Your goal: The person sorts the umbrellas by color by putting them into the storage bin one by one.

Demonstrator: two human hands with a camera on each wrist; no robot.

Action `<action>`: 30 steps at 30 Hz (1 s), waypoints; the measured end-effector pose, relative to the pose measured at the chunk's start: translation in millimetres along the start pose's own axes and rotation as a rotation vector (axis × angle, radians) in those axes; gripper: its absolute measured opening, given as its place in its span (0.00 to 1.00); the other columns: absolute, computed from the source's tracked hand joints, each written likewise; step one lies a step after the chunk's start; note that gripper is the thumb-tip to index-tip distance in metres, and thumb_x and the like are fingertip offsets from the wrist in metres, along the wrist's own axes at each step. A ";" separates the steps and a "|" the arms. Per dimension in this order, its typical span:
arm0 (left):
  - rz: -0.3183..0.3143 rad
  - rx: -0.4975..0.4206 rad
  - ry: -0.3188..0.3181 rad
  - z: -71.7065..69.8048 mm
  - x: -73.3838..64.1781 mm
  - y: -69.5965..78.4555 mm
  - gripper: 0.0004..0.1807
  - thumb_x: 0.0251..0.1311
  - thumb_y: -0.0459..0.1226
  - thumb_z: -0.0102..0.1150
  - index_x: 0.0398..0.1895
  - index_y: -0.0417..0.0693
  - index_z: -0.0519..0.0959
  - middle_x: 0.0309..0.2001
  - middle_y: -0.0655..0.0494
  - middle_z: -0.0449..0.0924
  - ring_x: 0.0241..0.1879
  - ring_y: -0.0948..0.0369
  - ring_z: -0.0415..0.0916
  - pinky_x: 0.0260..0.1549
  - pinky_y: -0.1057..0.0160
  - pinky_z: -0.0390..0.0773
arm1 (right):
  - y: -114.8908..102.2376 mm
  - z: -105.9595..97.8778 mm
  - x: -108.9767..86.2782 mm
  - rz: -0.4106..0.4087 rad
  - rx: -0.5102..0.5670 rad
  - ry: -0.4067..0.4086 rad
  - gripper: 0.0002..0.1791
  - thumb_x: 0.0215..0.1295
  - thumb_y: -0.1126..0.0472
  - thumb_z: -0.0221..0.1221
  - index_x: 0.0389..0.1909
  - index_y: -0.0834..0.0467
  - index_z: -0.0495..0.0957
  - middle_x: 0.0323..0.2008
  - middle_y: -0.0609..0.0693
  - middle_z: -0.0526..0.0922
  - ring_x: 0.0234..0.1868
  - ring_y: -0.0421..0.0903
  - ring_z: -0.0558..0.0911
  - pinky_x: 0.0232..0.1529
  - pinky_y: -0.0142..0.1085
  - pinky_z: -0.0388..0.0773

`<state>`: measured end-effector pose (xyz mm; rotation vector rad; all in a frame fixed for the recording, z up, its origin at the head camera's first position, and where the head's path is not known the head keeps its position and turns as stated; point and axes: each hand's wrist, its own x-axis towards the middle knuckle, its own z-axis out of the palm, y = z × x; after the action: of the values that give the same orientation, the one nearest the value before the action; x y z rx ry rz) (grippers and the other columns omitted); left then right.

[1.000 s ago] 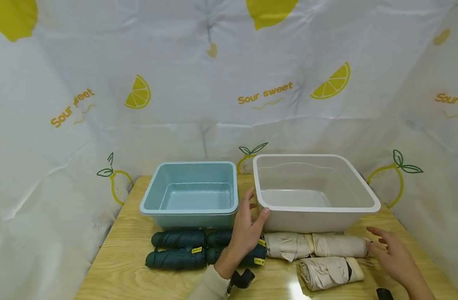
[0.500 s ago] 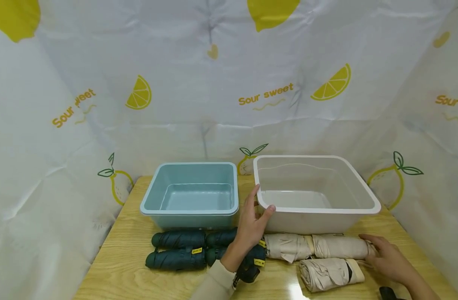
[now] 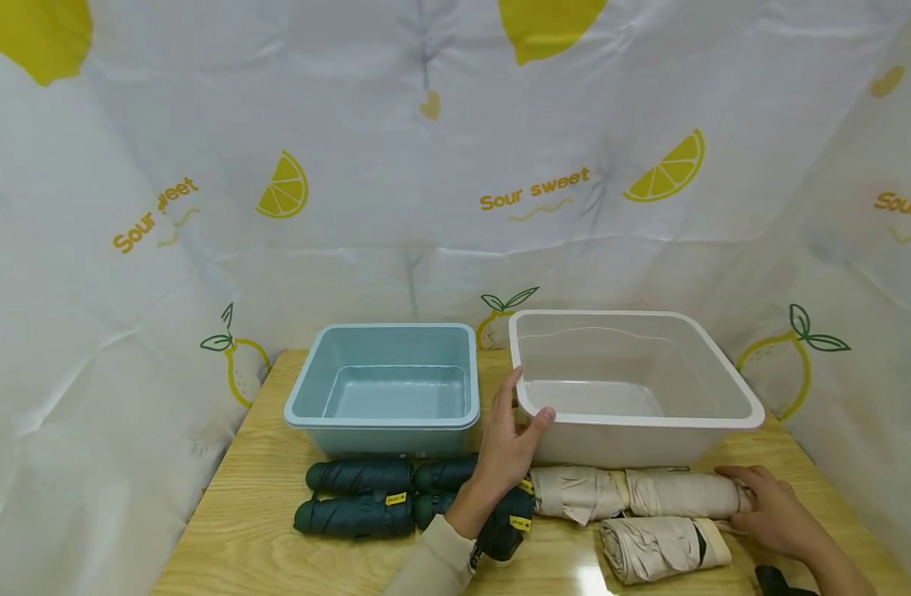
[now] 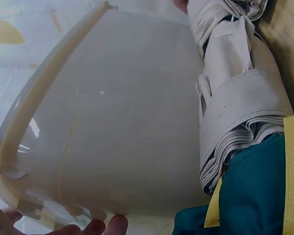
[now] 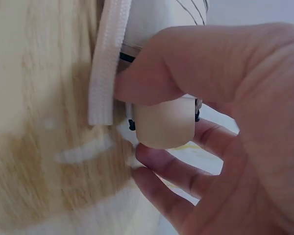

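My left hand (image 3: 503,454) holds the near left corner of the white plastic basin (image 3: 627,443), thumb at the front rim. In the left wrist view several fingertips (image 4: 118,224) rest against the basin's outer wall. At the right, my right hand (image 3: 776,515) pinches the end of a folded beige umbrella (image 3: 682,493) lying before the basin. The right wrist view shows thumb and fingers around its pale handle end (image 5: 165,125), with a white strap (image 5: 104,73) alongside. Another beige umbrella (image 3: 575,490) lies end to end with it, and a third beige umbrella (image 3: 660,548) lies nearer.
A light blue basin (image 3: 384,439) stands left of the white one on the wooden table (image 3: 224,530). Several folded dark green umbrellas (image 3: 359,515) lie in two rows before it, partly behind my left forearm. A lemon-print sheet (image 3: 396,232) hangs behind.
My left hand has moved right onto the white basin's corner. My right hand has come left and taken hold of the beige umbrella's end. The umbrellas and basins have stayed in place.
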<state>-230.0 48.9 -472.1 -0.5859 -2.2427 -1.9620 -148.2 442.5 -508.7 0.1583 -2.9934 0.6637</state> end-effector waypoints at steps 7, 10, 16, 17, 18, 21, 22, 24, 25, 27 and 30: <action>-0.001 0.002 -0.005 -0.1 -1.7 -0.5 0.40 0.70 0.56 0.57 0.81 0.73 0.52 0.74 0.52 0.62 0.66 0.52 0.70 0.50 0.61 0.81 | -0.9 -9.3 -7.8 0.015 0.075 -0.010 0.35 0.46 0.70 0.70 0.61 0.71 0.76 0.50 0.66 0.78 0.40 0.23 0.69 0.34 0.31 0.74; 0.004 0.002 -0.008 -0.7 -2.0 -0.8 0.40 0.70 0.55 0.58 0.80 0.72 0.52 0.74 0.51 0.62 0.65 0.50 0.71 0.49 0.62 0.81 | -3.2 -13.6 -10.0 0.028 0.126 -0.027 0.38 0.49 0.69 0.71 0.63 0.74 0.72 0.52 0.69 0.75 0.41 0.18 0.65 0.35 0.30 0.77; 0.010 -0.013 -0.017 -2.3 -1.2 -1.8 0.39 0.70 0.54 0.58 0.80 0.71 0.52 0.72 0.51 0.64 0.64 0.46 0.72 0.47 0.64 0.80 | -9.9 -24.2 -12.0 0.064 0.162 -0.085 0.36 0.53 0.66 0.71 0.63 0.73 0.71 0.53 0.68 0.71 0.42 0.17 0.60 0.37 0.30 0.76; 0.010 -0.012 -0.018 -2.6 -1.2 -1.7 0.39 0.70 0.54 0.58 0.80 0.71 0.52 0.72 0.51 0.65 0.64 0.47 0.72 0.46 0.64 0.80 | -10.7 -26.0 -12.1 0.068 0.172 -0.095 0.34 0.54 0.66 0.70 0.62 0.72 0.72 0.54 0.68 0.72 0.42 0.16 0.59 0.37 0.30 0.75; 0.010 -0.015 -0.019 -2.8 -1.1 -1.4 0.40 0.70 0.54 0.58 0.80 0.70 0.52 0.71 0.50 0.65 0.64 0.47 0.72 0.46 0.64 0.80 | -11.7 -27.5 -12.7 0.068 0.191 -0.102 0.33 0.55 0.67 0.70 0.61 0.72 0.73 0.54 0.67 0.72 0.43 0.16 0.60 0.37 0.30 0.75; 0.015 -0.021 -0.025 -3.5 -0.8 -0.7 0.40 0.70 0.54 0.58 0.81 0.69 0.52 0.70 0.49 0.67 0.63 0.47 0.72 0.46 0.64 0.80 | -12.6 -32.1 -14.8 0.067 0.293 -0.149 0.31 0.59 0.68 0.68 0.62 0.73 0.70 0.57 0.57 0.74 0.44 0.16 0.65 0.37 0.31 0.78; 0.018 -0.024 -0.027 -3.5 -0.6 -0.5 0.40 0.71 0.53 0.58 0.81 0.68 0.52 0.70 0.49 0.67 0.63 0.47 0.72 0.46 0.63 0.80 | -12.2 -33.3 -15.6 0.054 0.342 -0.167 0.30 0.61 0.69 0.67 0.62 0.73 0.68 0.58 0.49 0.74 0.45 0.17 0.69 0.37 0.32 0.79; 0.019 -0.027 -0.031 -3.6 -0.2 0.1 0.40 0.71 0.53 0.58 0.81 0.68 0.52 0.69 0.49 0.67 0.62 0.49 0.73 0.46 0.62 0.81 | -10.3 -35.2 -18.0 0.017 0.451 -0.201 0.29 0.65 0.71 0.63 0.66 0.65 0.68 0.59 0.31 0.71 0.43 0.25 0.78 0.37 0.34 0.81; 0.020 -0.026 -0.033 -3.6 0.0 0.2 0.40 0.71 0.53 0.58 0.81 0.68 0.52 0.69 0.49 0.67 0.61 0.50 0.73 0.45 0.62 0.81 | -9.2 -35.9 -19.1 0.000 0.501 -0.216 0.29 0.67 0.71 0.61 0.68 0.59 0.68 0.57 0.23 0.68 0.42 0.29 0.81 0.37 0.36 0.82; 0.020 -0.026 -0.035 -3.6 0.4 0.5 0.40 0.71 0.54 0.58 0.81 0.68 0.52 0.69 0.49 0.68 0.60 0.52 0.73 0.45 0.61 0.81 | -7.5 -36.7 -21.1 -0.039 0.574 -0.225 0.31 0.70 0.72 0.58 0.69 0.45 0.67 0.54 0.12 0.63 0.41 0.36 0.86 0.37 0.37 0.83; 0.022 -0.029 -0.037 -3.6 1.0 0.1 0.40 0.71 0.54 0.58 0.80 0.68 0.52 0.68 0.49 0.68 0.59 0.54 0.73 0.44 0.63 0.81 | -7.3 -38.0 -23.0 -0.062 0.626 -0.224 0.35 0.72 0.72 0.56 0.69 0.32 0.65 0.56 0.10 0.62 0.43 0.38 0.88 0.38 0.37 0.83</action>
<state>-231.6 45.7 -471.0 -0.6521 -2.2232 -1.9926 -122.7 454.0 -473.4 0.3756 -2.8421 1.6478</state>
